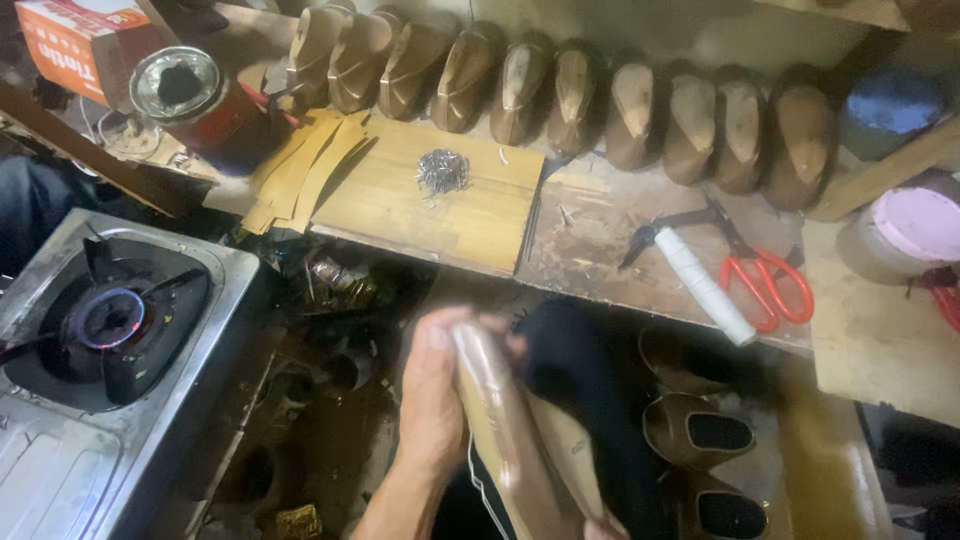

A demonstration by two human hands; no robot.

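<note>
Item, in hand: one shoe last with a dark upper over it, tan sole side up, held low in front of the desk, over the lap. The left hand lay along its left edge, fingers curled and clamped on the toe end. The right hand showed only as a sliver at the bottom edge, touching the heel end; whether its fingers were closed or apart I could not tell (the picture was blurred there).

Item, on the desk: a row of wooden lasts leaning along the back wall; a light board bearing a small heap of tacks; red-handled scissors just beside a white roll; a pink-lidded tub at the right; a red tin and an orange carton at the left.

Item, left of the person: a gas burner, lit, blue flame showing.

Item, below the desk at right: several brown shoes with dark openings.

Note on handling, as a judgement: the upper would sit best if the left hand kept the toe pinned while the material was drawn evenly over the sole edge, well away from the flame.
</note>
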